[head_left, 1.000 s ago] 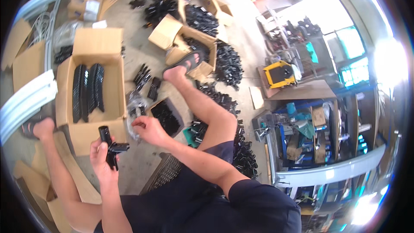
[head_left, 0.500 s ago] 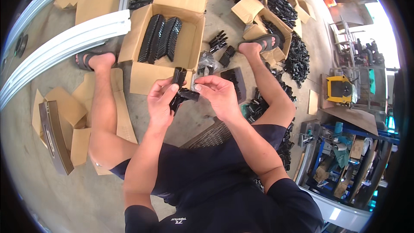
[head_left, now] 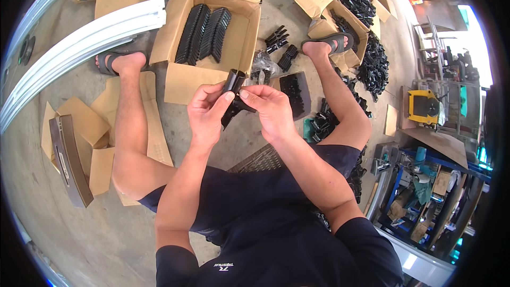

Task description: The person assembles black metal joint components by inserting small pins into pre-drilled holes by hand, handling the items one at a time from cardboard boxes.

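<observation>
Between the seated person's spread legs, above the concrete floor [head_left: 69, 239], both hands meet on one black part [head_left: 234, 81]. The left hand [head_left: 207, 110] grips it, thumb along the near side and fingers curled behind, and its tube end stands up, slightly tilted, above the knuckles. The right hand [head_left: 271, 110] has its thumb and fingertips drawn together against the part's side; from where I stand, I cannot tell whether they clamp the part itself or some small piece hidden there.

Just beyond the hands is an open box [head_left: 241, 32], its near flap folded out toward the person, with two rows [head_left: 192, 34] of black parts packed along its left side. To the box's right, a clear bag [head_left: 265, 62] lies near two black bundles [head_left: 276, 39], and closer in sits a dark bin [head_left: 306, 94] with small black bits inside.

The left sandal [head_left: 109, 61] rests by the end of the white rails [head_left: 106, 37]; the right sandal [head_left: 328, 41] is beside another box [head_left: 313, 0], near a heap [head_left: 374, 69] of black parts. Farther right stand a yellow frame [head_left: 419, 107] and a cluttered rack [head_left: 425, 196].
</observation>
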Motion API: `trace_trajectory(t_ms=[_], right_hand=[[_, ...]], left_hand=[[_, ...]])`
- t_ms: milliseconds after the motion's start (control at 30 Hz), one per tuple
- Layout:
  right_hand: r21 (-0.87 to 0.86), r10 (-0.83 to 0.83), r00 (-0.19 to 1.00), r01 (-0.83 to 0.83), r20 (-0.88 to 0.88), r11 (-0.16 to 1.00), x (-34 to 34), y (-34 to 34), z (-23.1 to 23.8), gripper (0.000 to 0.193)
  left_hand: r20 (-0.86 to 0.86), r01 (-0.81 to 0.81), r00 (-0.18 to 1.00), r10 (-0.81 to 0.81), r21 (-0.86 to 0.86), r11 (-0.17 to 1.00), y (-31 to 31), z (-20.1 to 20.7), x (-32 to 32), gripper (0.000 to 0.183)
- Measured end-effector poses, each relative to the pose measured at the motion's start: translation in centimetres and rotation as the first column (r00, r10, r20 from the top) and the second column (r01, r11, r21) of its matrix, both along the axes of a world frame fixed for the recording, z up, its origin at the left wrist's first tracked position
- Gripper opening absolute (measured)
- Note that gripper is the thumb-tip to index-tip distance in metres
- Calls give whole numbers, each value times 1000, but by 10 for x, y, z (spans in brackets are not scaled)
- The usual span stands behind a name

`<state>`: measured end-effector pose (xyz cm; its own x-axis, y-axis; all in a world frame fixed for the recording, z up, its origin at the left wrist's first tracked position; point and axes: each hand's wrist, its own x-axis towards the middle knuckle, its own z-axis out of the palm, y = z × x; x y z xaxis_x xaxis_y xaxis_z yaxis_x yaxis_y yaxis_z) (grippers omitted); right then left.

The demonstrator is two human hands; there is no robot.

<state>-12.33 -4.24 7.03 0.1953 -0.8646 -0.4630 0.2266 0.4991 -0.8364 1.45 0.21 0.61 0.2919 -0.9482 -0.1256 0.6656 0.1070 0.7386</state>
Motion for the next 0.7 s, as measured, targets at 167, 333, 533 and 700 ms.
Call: trace_trajectory(t_ms=[167, 333, 533, 700], right_hand=[[12, -46, 999, 46, -26, 999, 6, 4, 0, 15], [-54, -11, 999, 9, -36, 999, 6, 9, 6, 16], [-120, -27, 990, 10, -142, 993, 4, 14, -3, 15], [-173, -22, 977, -15, -211, 985, 6, 17, -8, 11]], left_hand=[[7, 4, 1000, -4, 7, 1000, 1, 2, 1, 21], [1, -5, 1000, 5, 2, 1000, 4, 6, 1, 21], [26, -4, 1000, 3, 12, 1000, 5, 3, -1, 22], [-2, -17, 1000, 17, 0, 1000, 5, 8, -1, 22]])
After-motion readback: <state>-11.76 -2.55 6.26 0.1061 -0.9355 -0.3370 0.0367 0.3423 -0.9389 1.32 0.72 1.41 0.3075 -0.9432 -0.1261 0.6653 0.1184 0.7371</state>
